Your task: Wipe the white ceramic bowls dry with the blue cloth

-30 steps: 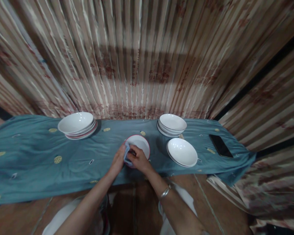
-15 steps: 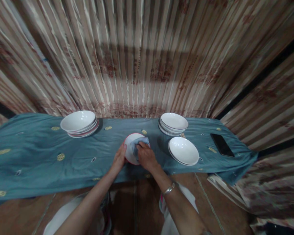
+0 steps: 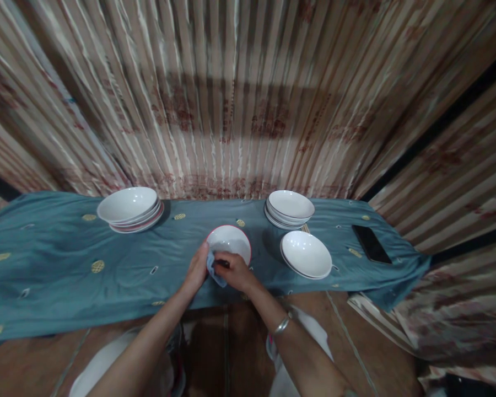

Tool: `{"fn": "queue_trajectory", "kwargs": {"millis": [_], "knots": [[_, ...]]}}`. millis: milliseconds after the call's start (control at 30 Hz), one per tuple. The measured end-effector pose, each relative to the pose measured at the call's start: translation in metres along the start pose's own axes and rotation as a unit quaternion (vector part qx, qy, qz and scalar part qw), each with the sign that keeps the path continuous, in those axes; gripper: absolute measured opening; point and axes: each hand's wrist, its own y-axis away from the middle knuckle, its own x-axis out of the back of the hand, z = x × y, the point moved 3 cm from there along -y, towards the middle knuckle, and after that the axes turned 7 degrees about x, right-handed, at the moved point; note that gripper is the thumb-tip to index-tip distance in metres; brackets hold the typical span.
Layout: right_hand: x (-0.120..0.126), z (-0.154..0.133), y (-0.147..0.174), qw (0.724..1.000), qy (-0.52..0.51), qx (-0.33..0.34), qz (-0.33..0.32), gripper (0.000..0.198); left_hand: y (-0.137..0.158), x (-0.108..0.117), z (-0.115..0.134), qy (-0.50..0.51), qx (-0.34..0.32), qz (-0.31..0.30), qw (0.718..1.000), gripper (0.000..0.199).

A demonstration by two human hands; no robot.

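A white bowl with a thin red rim (image 3: 236, 242) is on the blue-green tablecloth in front of me, at the middle of the head view. My left hand (image 3: 197, 268) grips its left edge, fingers partly hidden. In my right hand (image 3: 234, 270) a light blue cloth (image 3: 215, 271) is bunched, pressed at the bowl's near left rim close to my left fingers. A silver bracelet circles my right wrist.
Stacked white dishes (image 3: 128, 205) stand at the back left. Another stack of dark-rimmed dishes (image 3: 291, 204) sits back right, with white shallow bowls (image 3: 307, 255) in front of it. A black phone (image 3: 371, 243) lies farther right on the tablecloth (image 3: 62, 264). A pleated curtain (image 3: 215, 121) hangs behind.
My right hand has moved the cloth from the bowl's inner right side to its near left rim. The inside of the bowl now shows more. My left hand keeps hold of the edge.
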Motion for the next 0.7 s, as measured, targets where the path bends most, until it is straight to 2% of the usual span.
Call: {"fn": "queue_trajectory", "kwargs": {"millis": [133,200,300,367,500,700], "knots": [[-0.006,-0.001,-0.011,0.993,-0.054,0.012,0.101,0.027,0.000,-0.003,0.001,-0.064,-0.021,-0.035,0.997,0.066],[-0.002,-0.005,-0.016,0.988,-0.014,0.035,0.146,0.030,0.000,-0.004,0.000,-0.086,-0.035,-0.036,0.995,0.067],[0.008,-0.015,-0.021,0.973,0.098,0.077,0.192,0.036,0.000,-0.006,-0.003,-0.111,-0.061,-0.050,0.991,0.063],[0.014,-0.019,-0.025,0.961,0.176,0.093,0.195,0.039,0.000,-0.007,-0.005,-0.123,-0.071,-0.061,0.988,0.061],[0.026,-0.018,-0.034,0.940,0.297,0.098,0.139,0.035,0.002,-0.007,-0.007,-0.136,-0.075,-0.073,0.985,0.062],[0.051,0.000,-0.038,0.912,0.390,0.019,0.126,0.027,0.004,-0.008,-0.003,-0.123,-0.090,-0.109,0.982,0.061]]}}
